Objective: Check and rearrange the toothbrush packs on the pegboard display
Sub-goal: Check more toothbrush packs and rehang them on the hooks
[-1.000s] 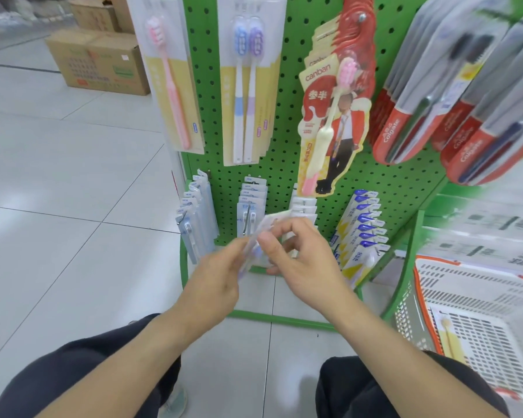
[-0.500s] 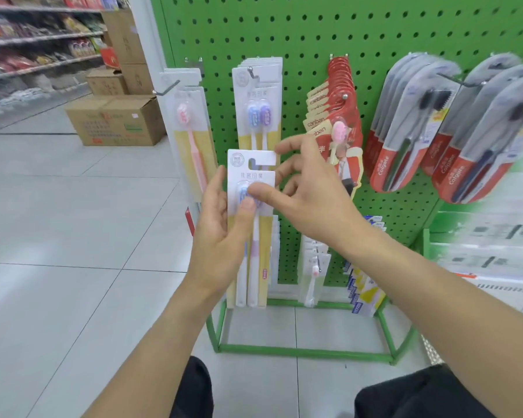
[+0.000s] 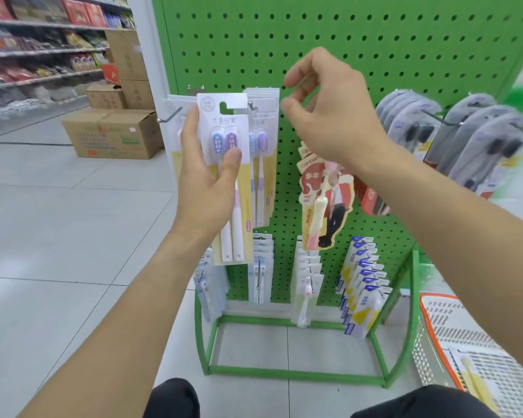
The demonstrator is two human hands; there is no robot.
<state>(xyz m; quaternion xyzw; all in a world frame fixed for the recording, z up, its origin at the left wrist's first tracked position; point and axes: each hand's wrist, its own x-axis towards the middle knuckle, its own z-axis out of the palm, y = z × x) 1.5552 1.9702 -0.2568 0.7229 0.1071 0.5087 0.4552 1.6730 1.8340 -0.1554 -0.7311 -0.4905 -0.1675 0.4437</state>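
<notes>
My left hand (image 3: 207,182) holds a two-brush toothbrush pack (image 3: 228,164) upright, thumb across its front, fingers behind. The pack has a white top, a yellow lower card, one blue and one purple brush head. It is raised in front of the green pegboard (image 3: 344,40), its hang hole level with a peg that carries matching packs (image 3: 263,140). My right hand (image 3: 329,116) hovers to the right of the pack, fingers loosely curled, holding nothing. It is in front of the red cartoon packs (image 3: 323,200).
Grey-and-red packs (image 3: 453,137) hang at the right. Small packs (image 3: 363,285) fill the bottom row above the green floor frame (image 3: 284,372). A white basket (image 3: 465,351) stands at the lower right. Cardboard boxes (image 3: 112,134) and store shelves (image 3: 43,49) are at the left.
Both hands rose from the bottom row with the two-brush pack. My right hand let go of its top and moved up and to the right; my left hand keeps the pack.
</notes>
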